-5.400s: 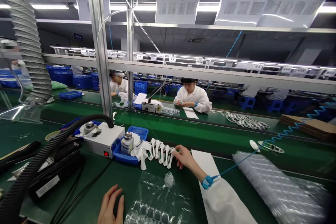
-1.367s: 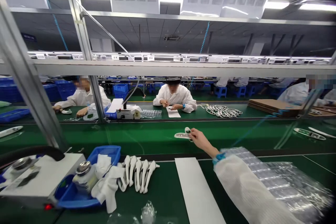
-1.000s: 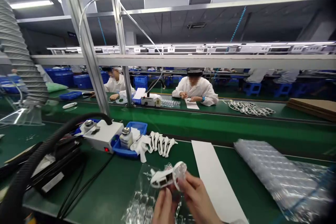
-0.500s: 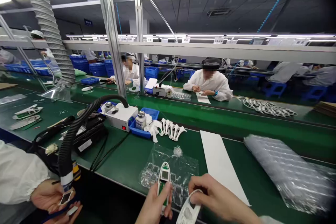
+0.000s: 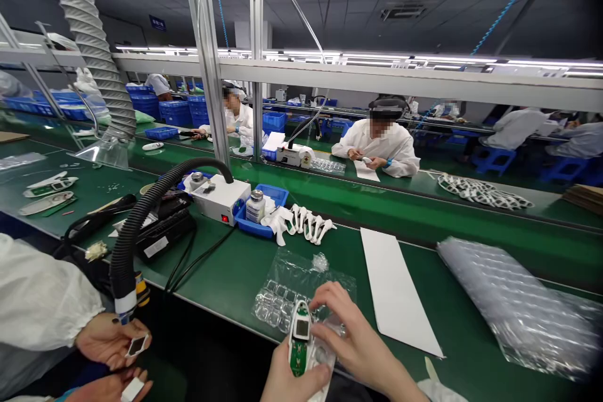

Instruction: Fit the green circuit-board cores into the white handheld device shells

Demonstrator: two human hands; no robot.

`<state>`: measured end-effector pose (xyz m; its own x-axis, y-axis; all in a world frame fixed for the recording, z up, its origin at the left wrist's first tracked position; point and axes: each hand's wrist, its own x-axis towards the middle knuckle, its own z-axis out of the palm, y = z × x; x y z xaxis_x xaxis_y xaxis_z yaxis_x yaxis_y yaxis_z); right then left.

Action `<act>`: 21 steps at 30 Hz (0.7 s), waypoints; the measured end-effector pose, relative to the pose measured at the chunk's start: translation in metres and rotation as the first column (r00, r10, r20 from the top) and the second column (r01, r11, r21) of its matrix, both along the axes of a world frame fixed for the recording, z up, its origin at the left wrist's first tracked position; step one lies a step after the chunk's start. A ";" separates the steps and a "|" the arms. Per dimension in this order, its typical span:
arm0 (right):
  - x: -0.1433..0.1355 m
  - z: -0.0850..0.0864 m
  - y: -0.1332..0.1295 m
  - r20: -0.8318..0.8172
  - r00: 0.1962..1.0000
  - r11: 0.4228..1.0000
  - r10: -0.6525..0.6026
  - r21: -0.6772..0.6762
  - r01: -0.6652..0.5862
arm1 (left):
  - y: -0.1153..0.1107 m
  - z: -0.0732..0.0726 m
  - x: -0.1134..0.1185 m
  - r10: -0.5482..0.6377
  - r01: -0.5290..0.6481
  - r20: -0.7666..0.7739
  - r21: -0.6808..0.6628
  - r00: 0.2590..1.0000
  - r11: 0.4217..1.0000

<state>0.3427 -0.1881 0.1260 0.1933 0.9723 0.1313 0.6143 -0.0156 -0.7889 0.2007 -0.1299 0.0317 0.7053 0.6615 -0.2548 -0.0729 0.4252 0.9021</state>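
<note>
In my left hand (image 5: 294, 372) is a slim white handheld-device housing (image 5: 300, 326), with a green circuit board and a small dark square screen showing. My left thumb also lies over a white oval shell (image 5: 323, 355), which overlaps the housing's right side. My right hand (image 5: 351, 333) is just right of the housing's upper end, its fingers curved and apart with nothing visible held between them; whether a fingertip touches the edge is unclear. Beneath and behind the hands, a clear plastic blister tray (image 5: 276, 304) lies on the green bench.
A white card strip (image 5: 398, 292) and bubble-like plastic packaging (image 5: 513, 308) lie to the right. Ahead are white handle-like parts (image 5: 311, 225), a blue tray (image 5: 254, 226) with a bottle, and a white box (image 5: 219, 198) with a black hose. At left, a co-worker's hands (image 5: 110, 352) hold small screen parts.
My right hand has moved left and up to the housing and let go of the white oval shell, which is now under my left thumb. The co-worker's hand has moved away from the hose nozzle.
</note>
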 end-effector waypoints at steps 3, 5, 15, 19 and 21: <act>-0.011 -0.008 0.003 0.032 0.999 1.000 -0.009 0.005 0.009 | -0.001 -0.001 0.004 -0.030 0.029 0.010 0.072 0.999 0.997; -0.013 -0.012 0.005 0.048 0.998 1.000 -0.028 0.014 0.027 | -0.002 -0.003 0.004 -0.011 0.014 -0.027 0.117 1.000 0.993; -0.018 -0.020 0.008 0.440 0.898 0.992 0.006 0.109 -0.060 | -0.005 0.008 0.003 0.027 -0.033 0.041 0.162 0.999 0.986; -0.029 -0.018 -0.002 0.467 0.884 0.967 0.021 0.216 -0.137 | -0.002 0.015 0.003 0.020 -0.032 0.078 0.162 0.997 0.986; -0.029 -0.016 -0.008 0.381 0.924 0.953 0.020 0.272 -0.133 | 0.000 0.013 0.001 0.030 -0.037 0.061 0.113 0.998 0.993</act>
<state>0.3133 -0.1960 0.1097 0.0028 0.8910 0.4539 0.8522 0.2354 -0.4673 0.2015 -0.1295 0.0442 0.6936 0.7076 -0.1350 -0.1399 0.3162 0.9383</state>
